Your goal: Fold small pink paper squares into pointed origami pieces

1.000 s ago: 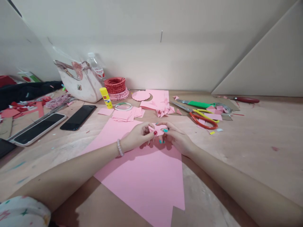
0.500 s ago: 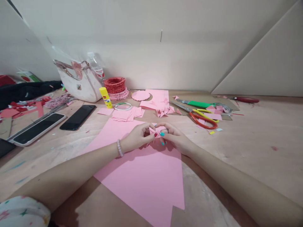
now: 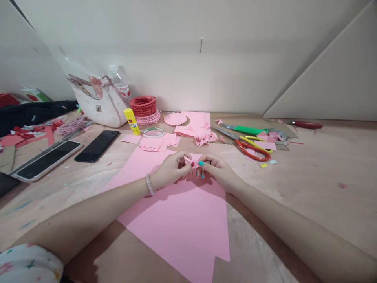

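Observation:
A small folded piece of pink paper (image 3: 194, 161) is pinched between my two hands. My left hand (image 3: 176, 167) grips its left side, thumb on top; a beaded bracelet circles that wrist. From the right, my right hand (image 3: 217, 168) pinches the other side between thumb and fingers. Parts of the folded piece are hidden behind the fingers. Beneath both hands lies a large pink sheet (image 3: 179, 220) with a notch at its lower right. Just beyond them are a stack of pink paper squares (image 3: 154, 144) and a pile of small pointed folded pink pieces (image 3: 203, 137).
Orange-handled scissors (image 3: 253, 151) and green-handled scissors (image 3: 247, 129) lie at the right. Toward the left are a glue stick (image 3: 132, 122), a tape roll (image 3: 153, 133), a black phone (image 3: 97, 146), a white-cased phone (image 3: 50, 160), a handbag (image 3: 100, 106) and red paper rings (image 3: 143, 105).
My right hand's fingers have shifted slightly on the folded paper, and the two thumbs are a little farther apart. Everything else on the table stays put.

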`<state>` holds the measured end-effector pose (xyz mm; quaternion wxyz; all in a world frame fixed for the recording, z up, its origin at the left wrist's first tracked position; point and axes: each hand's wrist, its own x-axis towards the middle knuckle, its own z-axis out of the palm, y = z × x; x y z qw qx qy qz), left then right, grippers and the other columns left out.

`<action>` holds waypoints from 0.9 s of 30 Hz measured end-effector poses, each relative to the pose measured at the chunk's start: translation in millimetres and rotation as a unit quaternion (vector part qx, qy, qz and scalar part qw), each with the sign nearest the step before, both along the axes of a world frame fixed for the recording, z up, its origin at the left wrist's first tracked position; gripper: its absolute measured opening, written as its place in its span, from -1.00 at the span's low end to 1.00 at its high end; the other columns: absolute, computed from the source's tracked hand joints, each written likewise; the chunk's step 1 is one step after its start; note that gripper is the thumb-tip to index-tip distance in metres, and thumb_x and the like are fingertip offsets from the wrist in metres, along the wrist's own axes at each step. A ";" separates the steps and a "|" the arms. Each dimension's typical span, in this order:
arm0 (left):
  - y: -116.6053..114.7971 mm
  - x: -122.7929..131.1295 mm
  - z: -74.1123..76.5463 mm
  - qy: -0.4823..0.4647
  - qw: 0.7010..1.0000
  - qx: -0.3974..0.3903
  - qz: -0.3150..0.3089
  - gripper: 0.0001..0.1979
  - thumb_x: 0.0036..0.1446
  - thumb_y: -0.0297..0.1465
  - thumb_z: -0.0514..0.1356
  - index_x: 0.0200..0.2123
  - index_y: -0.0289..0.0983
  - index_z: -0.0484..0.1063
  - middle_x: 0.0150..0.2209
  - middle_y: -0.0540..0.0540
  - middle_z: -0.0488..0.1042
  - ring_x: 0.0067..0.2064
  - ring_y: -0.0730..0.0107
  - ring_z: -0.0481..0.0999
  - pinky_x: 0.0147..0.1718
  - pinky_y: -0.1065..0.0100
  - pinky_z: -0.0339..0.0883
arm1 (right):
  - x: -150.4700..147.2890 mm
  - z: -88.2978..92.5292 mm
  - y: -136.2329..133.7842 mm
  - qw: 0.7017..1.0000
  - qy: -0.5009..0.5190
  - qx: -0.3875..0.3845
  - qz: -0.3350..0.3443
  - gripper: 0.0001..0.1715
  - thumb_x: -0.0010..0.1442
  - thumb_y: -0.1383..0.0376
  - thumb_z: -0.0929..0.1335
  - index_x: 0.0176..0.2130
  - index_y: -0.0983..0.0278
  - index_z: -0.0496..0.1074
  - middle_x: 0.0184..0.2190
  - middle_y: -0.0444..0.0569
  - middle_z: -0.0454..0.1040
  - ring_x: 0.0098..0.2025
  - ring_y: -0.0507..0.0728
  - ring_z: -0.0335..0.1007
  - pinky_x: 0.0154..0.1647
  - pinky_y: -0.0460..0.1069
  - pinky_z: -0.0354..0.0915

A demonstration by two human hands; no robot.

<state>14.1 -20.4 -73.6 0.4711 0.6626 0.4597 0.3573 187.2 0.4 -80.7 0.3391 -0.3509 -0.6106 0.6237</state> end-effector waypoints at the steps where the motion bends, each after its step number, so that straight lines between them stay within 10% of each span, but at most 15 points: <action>1: -0.5 0.2 0.5 0.001 1.000 0.000 -0.002 -0.81 0.07 -0.28 0.04 -0.31 -0.28 0.19 -0.66 0.09 0.32 -0.75 0.65 0.20 -0.80 0.61 0.07 | 0.0 0.4 -0.2 1.000 0.000 -0.001 -0.003 -0.81 0.08 0.20 0.28 -0.43 0.29 0.25 -0.57 -0.11 0.39 -0.56 -0.04 0.25 -0.64 -0.16 0.09; 19: 1.8 0.8 -2.4 -0.020 0.999 -0.001 0.027 -0.83 0.02 -0.31 0.09 -0.36 -0.30 0.23 -0.61 0.03 0.37 -0.65 0.54 0.35 -0.76 0.56 0.20 | 0.4 1.7 -0.8 0.998 -0.029 0.009 -0.048 -0.77 0.05 0.19 0.27 -0.42 0.33 0.37 -0.55 -0.06 0.42 -0.61 -0.04 0.22 -0.74 -0.16 0.08; 27: 6.6 0.3 0.9 0.003 0.998 -0.054 -0.037 -0.68 0.04 -0.22 0.07 -0.41 -0.40 0.40 -0.53 -0.12 0.45 -0.67 0.59 0.34 -0.68 0.54 0.23 | 0.0 -2.9 -6.4 0.942 -0.168 0.260 -0.126 -0.83 0.06 0.33 0.23 -0.41 0.27 0.41 -0.51 -0.06 0.44 -0.51 0.03 0.31 -0.53 -0.08 0.23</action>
